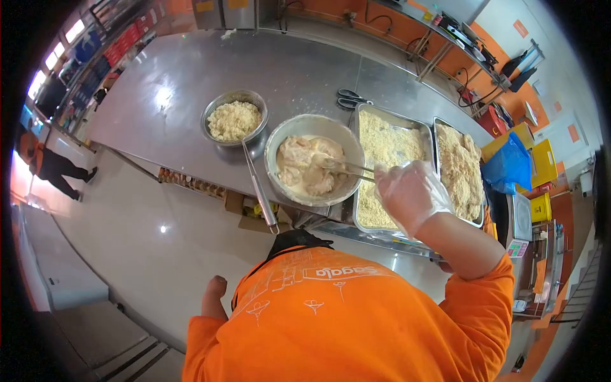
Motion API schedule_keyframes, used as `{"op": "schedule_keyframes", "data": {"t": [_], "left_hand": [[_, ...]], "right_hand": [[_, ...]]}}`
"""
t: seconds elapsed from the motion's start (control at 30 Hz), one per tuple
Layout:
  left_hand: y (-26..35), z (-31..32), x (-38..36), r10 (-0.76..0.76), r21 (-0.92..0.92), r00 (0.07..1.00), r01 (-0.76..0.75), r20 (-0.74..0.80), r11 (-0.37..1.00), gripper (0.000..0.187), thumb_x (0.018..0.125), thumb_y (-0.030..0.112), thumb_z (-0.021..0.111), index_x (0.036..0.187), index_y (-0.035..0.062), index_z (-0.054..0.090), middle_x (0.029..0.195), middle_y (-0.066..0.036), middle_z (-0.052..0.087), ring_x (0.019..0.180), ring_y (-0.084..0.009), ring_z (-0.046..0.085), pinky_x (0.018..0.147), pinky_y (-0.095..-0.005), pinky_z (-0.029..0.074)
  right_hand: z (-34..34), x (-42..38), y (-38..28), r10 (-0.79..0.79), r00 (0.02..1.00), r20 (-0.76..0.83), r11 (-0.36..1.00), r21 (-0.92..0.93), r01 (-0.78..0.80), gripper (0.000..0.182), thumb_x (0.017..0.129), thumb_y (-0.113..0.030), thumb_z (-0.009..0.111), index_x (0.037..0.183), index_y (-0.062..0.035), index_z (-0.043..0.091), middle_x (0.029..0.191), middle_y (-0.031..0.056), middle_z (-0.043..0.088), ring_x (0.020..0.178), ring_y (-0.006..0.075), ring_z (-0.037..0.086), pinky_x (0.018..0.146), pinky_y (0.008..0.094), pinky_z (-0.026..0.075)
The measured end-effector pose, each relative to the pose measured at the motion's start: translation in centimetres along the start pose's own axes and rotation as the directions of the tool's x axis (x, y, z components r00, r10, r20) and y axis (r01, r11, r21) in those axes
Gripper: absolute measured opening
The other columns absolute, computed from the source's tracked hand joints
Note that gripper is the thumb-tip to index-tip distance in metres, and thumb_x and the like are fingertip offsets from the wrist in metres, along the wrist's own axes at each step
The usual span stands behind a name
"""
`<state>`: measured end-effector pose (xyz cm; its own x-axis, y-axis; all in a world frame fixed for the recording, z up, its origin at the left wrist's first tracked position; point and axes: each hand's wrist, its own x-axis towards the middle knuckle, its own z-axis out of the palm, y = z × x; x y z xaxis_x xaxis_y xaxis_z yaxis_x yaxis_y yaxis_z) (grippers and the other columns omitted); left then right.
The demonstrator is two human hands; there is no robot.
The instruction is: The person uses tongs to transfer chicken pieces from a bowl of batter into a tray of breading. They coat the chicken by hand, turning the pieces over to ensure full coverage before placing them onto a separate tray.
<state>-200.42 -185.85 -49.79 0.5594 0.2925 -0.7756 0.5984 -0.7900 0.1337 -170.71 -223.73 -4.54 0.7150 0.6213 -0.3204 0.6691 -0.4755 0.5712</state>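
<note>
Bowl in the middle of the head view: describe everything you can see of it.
The bowl is round, deep, grey and metal-looking, with a plain rim and pale smears around its inner wall. It holds lumpy pieces coated in creamy, wet batter. It stands upright near the close edge of the table, between the strainer and the left tray. Tongs in the gloved right hand reach into it; no hand is seen on its rim. Its base is hidden.
</note>
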Motion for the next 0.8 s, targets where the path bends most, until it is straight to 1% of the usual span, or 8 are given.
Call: {"op": "schedule_keyframes", "data": {"t": [0.17, 0.33, 0.4, 0.47, 0.5, 0.6, 0.7, 0.8], "left_hand": [[-0.9, 0.5, 1.3, 0.097, 0.002, 0.994, -0.097, -0.043, 0.995, 0.024, 0.077, 0.011, 0.044, 0.094, 0.0001, 0.057, 0.099, -0.020, 0.056, 0.096, -0.0328, 0.052, 0.077, -0.0370, 0.046], [0.8, -0.9, 3.4, 0.396, 0.444, 0.917, -0.336, -0.046, 0.831, 0.025, 0.077, 0.018, 0.046, 0.088, -0.0023, 0.055, 0.096, -0.023, 0.056, 0.089, -0.0356, 0.054, 0.076, -0.0395, 0.045], [-0.4, 0.6, 5.2, 0.336, -0.051, 0.892, -0.368, -0.303, 0.929, 0.025, 0.077, 0.019, 0.046, 0.087, -0.0026, 0.054, 0.089, -0.023, 0.057, 0.086, -0.0366, 0.054, 0.075, -0.0407, 0.044], [0.3, 0.4, 5.6, 0.342, -0.135, 0.867, -0.413, -0.363, 0.901, 0.026, 0.078, 0.020, 0.046, 0.087, -0.0024, 0.054, 0.087, -0.023, 0.057, 0.086, -0.0370, 0.054, 0.075, -0.0412, 0.043], [2.2, -1.4, 3.8, 0.200, -0.247, 0.933, -0.278, -0.298, 0.928, 0.028, 0.078, 0.022, 0.046, 0.089, -0.0015, 0.055, 0.090, -0.023, 0.058, 0.088, -0.0364, 0.054, 0.077, -0.0403, 0.043], [3.1, -2.2, 2.8, 0.116, -0.311, 0.971, -0.179, -0.210, 0.933, 0.029, 0.078, 0.023, 0.046, 0.090, -0.0013, 0.055, 0.091, -0.022, 0.057, 0.089, -0.0364, 0.053, 0.078, -0.0399, 0.043], [0.3, 0.4, 6.0, 0.257, -0.005, 0.945, -0.263, -0.202, 0.965, 0.029, 0.077, 0.023, 0.045, 0.092, -0.0009, 0.054, 0.093, -0.022, 0.057, 0.090, -0.0364, 0.053, 0.078, -0.0396, 0.043], [-0.2, -0.4, 4.9, 0.255, 0.012, 0.943, -0.258, -0.213, 0.966, 0.030, 0.077, 0.022, 0.045, 0.094, -0.0008, 0.054, 0.093, -0.022, 0.057, 0.091, -0.0367, 0.053, 0.079, -0.0393, 0.043]], "right_hand": [[1.3, 2.0, 1.7, 0.086, 0.949, 0.304, 0.979, 0.153, -0.138, 0.034, 0.081, -0.009, 0.044, 0.114, -0.0008, 0.041, 0.075, 0.0059, 0.056, 0.078, 0.0218, 0.059, 0.071, 0.0316, 0.049], [12.7, 2.2, 4.1, -0.148, 0.985, -0.084, 0.956, 0.242, 0.164, 0.030, 0.083, -0.015, 0.044, 0.111, -0.0059, 0.046, 0.101, 0.0067, 0.055, 0.087, 0.0172, 0.057, 0.069, 0.0258, 0.051], [12.3, 0.1, 3.1, -0.122, 0.971, -0.207, 0.967, 0.195, 0.163, 0.026, 0.085, -0.018, 0.045, 0.108, -0.0067, 0.051, 0.094, 0.0058, 0.058, 0.085, 0.0159, 0.058, 0.069, 0.0241, 0.050], [11.5, -0.4, 3.1, 0.118, 0.939, 0.324, 0.373, 0.861, -0.345, 0.025, 0.085, -0.022, 0.046, 0.103, -0.0065, 0.054, 0.085, 0.0042, 0.060, 0.079, 0.0142, 0.058, 0.065, 0.0234, 0.048], [11.2, -0.6, 3.1, 0.024, 0.808, 0.589, -0.105, 0.805, -0.583, 0.025, 0.086, -0.024, 0.047, 0.100, -0.0064, 0.056, 0.081, 0.0034, 0.061, 0.075, 0.0134, 0.058, 0.063, 0.0230, 0.047], [12.3, -1.0, 1.9, 0.237, 0.865, 0.443, 0.016, 0.888, -0.459, 0.027, 0.086, -0.029, 0.046, 0.091, -0.0061, 0.058, 0.066, 0.0022, 0.059, 0.064, 0.0105, 0.055, 0.055, 0.0245, 0.043], [13.7, -1.0, 2.9, 0.207, 0.961, -0.181, 0.689, 0.724, -0.013, 0.029, 0.085, -0.024, 0.045, 0.111, -0.0100, 0.047, 0.066, 0.0067, 0.059, 0.063, 0.0171, 0.059, 0.054, 0.0274, 0.045], [7.4, -1.3, 2.7, 0.281, 0.960, 0.021, 0.909, 0.314, -0.273, 0.031, 0.085, -0.022, 0.043, 0.115, -0.0111, 0.045, 0.068, 0.0061, 0.059, 0.063, 0.0199, 0.059, 0.055, 0.0294, 0.046]]}}
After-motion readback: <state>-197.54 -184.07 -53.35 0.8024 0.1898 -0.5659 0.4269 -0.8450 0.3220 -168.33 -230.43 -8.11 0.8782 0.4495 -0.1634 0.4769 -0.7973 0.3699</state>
